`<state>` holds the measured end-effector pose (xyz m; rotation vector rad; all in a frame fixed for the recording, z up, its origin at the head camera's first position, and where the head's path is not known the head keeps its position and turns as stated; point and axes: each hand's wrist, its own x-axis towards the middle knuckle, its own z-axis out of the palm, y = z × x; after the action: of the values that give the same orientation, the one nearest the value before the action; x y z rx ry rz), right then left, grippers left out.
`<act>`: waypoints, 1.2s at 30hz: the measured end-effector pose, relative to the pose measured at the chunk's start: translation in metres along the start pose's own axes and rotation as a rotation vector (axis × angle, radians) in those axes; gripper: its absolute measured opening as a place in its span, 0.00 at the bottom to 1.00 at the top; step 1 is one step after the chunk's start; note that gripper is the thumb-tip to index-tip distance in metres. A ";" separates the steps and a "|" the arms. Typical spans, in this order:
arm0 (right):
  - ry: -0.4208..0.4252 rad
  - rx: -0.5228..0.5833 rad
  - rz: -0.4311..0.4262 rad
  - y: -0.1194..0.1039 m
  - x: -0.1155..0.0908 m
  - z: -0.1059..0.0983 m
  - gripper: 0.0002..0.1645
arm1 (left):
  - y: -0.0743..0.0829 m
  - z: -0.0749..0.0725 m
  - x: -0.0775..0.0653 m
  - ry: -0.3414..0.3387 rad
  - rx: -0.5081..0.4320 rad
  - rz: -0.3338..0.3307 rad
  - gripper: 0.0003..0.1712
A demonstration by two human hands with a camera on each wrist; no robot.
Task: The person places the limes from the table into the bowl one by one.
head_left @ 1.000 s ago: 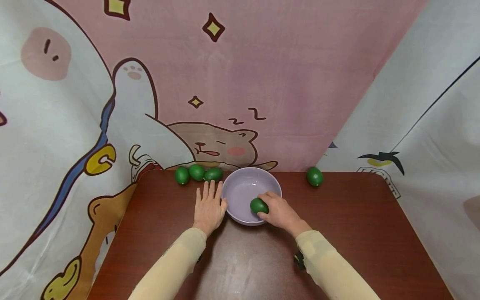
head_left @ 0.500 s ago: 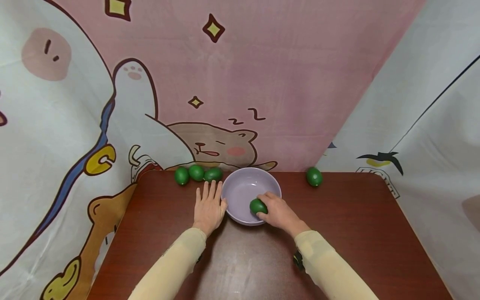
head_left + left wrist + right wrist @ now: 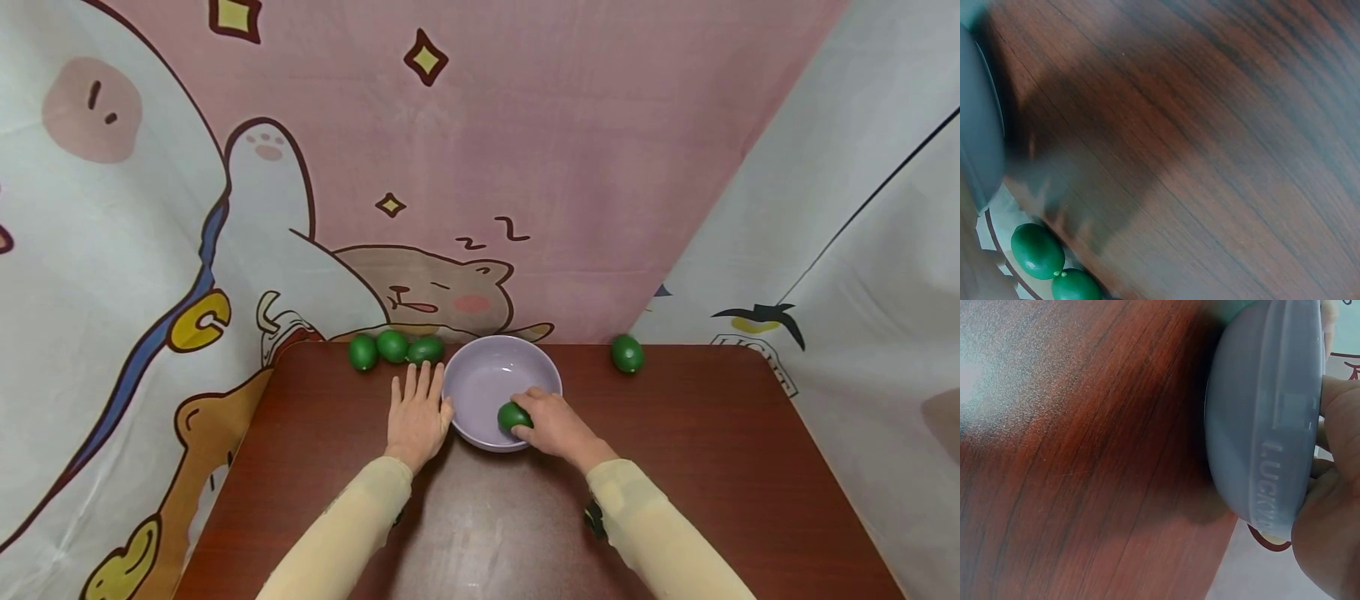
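And here's my right hand (image 3: 553, 423) reaching in over the near right side of the lilac bowl (image 3: 476, 387), fingers and thumb curled round a green lime (image 3: 512, 417), and there it goes, a shade lower and closer to the near wall than 1 second ago. It's a tiny shift, but I read it as the lime being eased down rather than lifted. Whether it touches the bottom I can't quite tell: my own fingers cover part of it, and the right wrist view gives me mostly the outer wall with its raised lettering (image 3: 1267, 481). My left hand (image 3: 417, 423), meanwhile, hasn't budged: back up, just left of the bowl, fingers straight and spread, thumb at the rim, gripping nothing. The bowl hasn't slid either, sitting upright on the dark red table (image 3: 480, 517). Past my left fingertips, 3 limes (image 3: 392, 347) lie side by side along the back edge, and 1 single lime (image 3: 627, 353) lies well apart, off to the right. All 4 are just where they were. So, as I judge it, the work stands at this 1 lime: inside the bowl's walls, low down, not yet let go.
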<state>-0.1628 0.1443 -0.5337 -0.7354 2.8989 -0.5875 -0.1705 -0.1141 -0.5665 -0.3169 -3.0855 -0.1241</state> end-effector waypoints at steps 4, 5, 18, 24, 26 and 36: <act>-0.013 -0.010 0.005 0.000 0.001 0.001 0.29 | 0.000 0.000 0.000 0.004 -0.005 0.001 0.37; -0.016 -0.011 0.006 0.000 0.001 0.001 0.29 | 0.000 0.000 0.000 0.005 -0.005 0.001 0.37; -0.031 0.002 -0.004 0.001 0.001 0.000 0.27 | 0.001 -0.001 0.000 0.027 -0.013 0.005 0.37; -0.010 0.007 -0.026 0.002 0.001 0.002 0.28 | 0.001 0.000 0.000 0.024 0.003 0.006 0.37; -0.007 0.010 -0.027 0.003 0.001 0.002 0.28 | 0.001 0.000 0.000 0.016 0.007 0.003 0.37; 0.077 0.032 -0.059 0.005 -0.003 0.005 0.24 | 0.001 0.001 0.000 0.020 0.014 0.000 0.37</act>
<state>-0.1617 0.1479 -0.5398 -0.8146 2.9387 -0.6825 -0.1703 -0.1131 -0.5677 -0.3138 -3.0655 -0.1045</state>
